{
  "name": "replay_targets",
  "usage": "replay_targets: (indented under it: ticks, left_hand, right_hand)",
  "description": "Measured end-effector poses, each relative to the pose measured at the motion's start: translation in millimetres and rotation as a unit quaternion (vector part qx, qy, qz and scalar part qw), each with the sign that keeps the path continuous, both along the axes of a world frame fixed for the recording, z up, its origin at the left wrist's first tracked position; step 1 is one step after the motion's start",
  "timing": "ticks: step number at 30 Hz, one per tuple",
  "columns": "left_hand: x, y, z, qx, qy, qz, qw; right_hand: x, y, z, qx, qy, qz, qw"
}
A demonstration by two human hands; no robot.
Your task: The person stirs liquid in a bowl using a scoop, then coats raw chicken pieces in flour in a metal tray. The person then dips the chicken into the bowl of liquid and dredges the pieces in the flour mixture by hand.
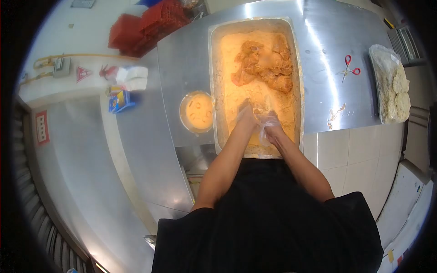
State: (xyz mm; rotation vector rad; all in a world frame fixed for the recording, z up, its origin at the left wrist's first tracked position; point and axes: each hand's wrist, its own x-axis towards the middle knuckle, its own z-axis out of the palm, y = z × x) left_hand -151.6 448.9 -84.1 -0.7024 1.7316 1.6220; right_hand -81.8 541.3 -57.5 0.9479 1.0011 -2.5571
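Observation:
A deep metal tray [297, 68] of orange-tinted flour [229, 59] lies lengthwise in front of me. Marinated raw chicken pieces [264, 63], reddish orange, are heaped on the flour at its far end. Both my hands, in clear plastic gloves, are down in the near half of the tray. My left hand [245, 112] and my right hand [270, 122] are close together, with a lumpy, flour-covered patch between them. Flour and blur hide the fingers, so any grip on a piece cannot be made out.
Left of the tray stands a round bowl [199, 112] of orange liquid with pieces in it. Red-handled scissors [348, 69] and a wet smear are on the steel table [325, 27] to the right. Beyond is a bagged tray of pale food [392, 86]. Red crates [150, 25] stand far left.

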Motion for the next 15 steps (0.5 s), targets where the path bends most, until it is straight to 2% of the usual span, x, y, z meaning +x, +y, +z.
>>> replay_targets:
  ticks: [2, 3, 4, 5, 6, 8, 9, 10, 11, 12, 13, 15]
  left_hand:
    - [2.4, -5.0, 4.4, -0.132, 0.055, -0.154, 0.978]
    - [3.3, -6.2, 8.0, -0.211, 0.087, -0.245, 0.942]
    - [6.4, -7.6, 13.5, -0.296, 0.118, -0.349, 0.881]
    - [8.6, -8.1, 18.3, -0.346, 0.136, -0.409, 0.833]
    - [10.5, -8.8, 24.2, -0.382, 0.149, -0.448, 0.795]
    - [17.1, -8.8, 32.9, -0.377, 0.125, -0.408, 0.822]
    - [18.6, -2.1, 20.1, -0.196, 0.057, -0.18, 0.962]
    - [20.0, 4.5, 6.7, -0.019, 0.008, 0.095, 0.995]
    - [25.8, 7.0, -6.9, 0.169, -0.064, 0.347, 0.92]
    - [25.1, 5.5, -20.0, 0.182, -0.039, 0.294, 0.938]
    - [26.5, 2.2, -34.7, 0.193, -0.013, 0.241, 0.951]
    - [30.6, -8.4, -66.1, 0.094, 0.029, 0.118, 0.988]
  right_hand:
    - [-9.2, 9.9, -19.4, -0.01, 0.03, 0.083, 0.996]
    - [-15.6, 12.8, -14.1, 0.073, 0.036, 0.14, 0.987]
    - [-23.1, 16.3, -1.6, 0.155, 0.043, 0.195, 0.968]
    - [-29.0, 16.2, 6.2, 0.236, 0.05, 0.247, 0.939]
    - [-32.6, 11.8, 6.8, 0.311, 0.062, 0.252, 0.914]
    - [-42.5, 3.2, 2.6, 0.439, 0.092, 0.255, 0.857]
    - [-49.0, 0.2, -2.4, 0.493, 0.107, 0.255, 0.825]
    - [-51.3, -3.4, -14.5, 0.525, 0.126, 0.262, 0.8]
    - [-47.7, -5.0, -25.9, 0.555, 0.145, 0.269, 0.773]
    - [-44.1, -1.9, -24.4, 0.548, 0.228, 0.248, 0.766]
    - [-49.5, 5.6, -13.9, 0.554, 0.19, 0.327, 0.742]
    - [-56.8, 18.0, 6.6, 0.544, 0.108, 0.478, 0.682]
